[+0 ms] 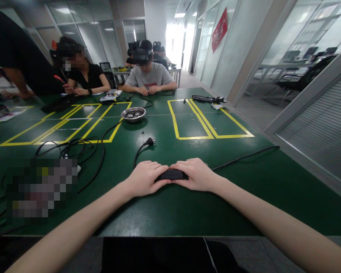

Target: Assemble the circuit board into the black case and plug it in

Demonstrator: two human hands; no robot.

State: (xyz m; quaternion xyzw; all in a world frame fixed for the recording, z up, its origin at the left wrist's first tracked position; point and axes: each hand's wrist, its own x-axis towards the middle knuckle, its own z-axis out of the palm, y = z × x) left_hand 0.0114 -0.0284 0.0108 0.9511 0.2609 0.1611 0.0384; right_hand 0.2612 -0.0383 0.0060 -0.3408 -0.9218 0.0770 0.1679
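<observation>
A black power adapter (172,174) lies low over the green table, gripped at both ends. My left hand (146,178) closes on its left end, thumb below and fingers above. Its right end is in my right hand (197,175), held the same way, with the fingertips of both hands nearly meeting. From behind my left hand a black cord curves up to a two-pin plug (150,141) on the table. Another black cable (244,157) runs from behind my right hand toward the table's right edge. The adapter's ends are hidden by my fingers.
Yellow tape (191,138) marks rectangles on the green table (272,201). A metal bowl (133,114) holds small metal parts. Tangled cables (82,146) and a blurred-out object (42,189) lie left. A black folded tool-like item (208,99) rests far right. People sit across the table.
</observation>
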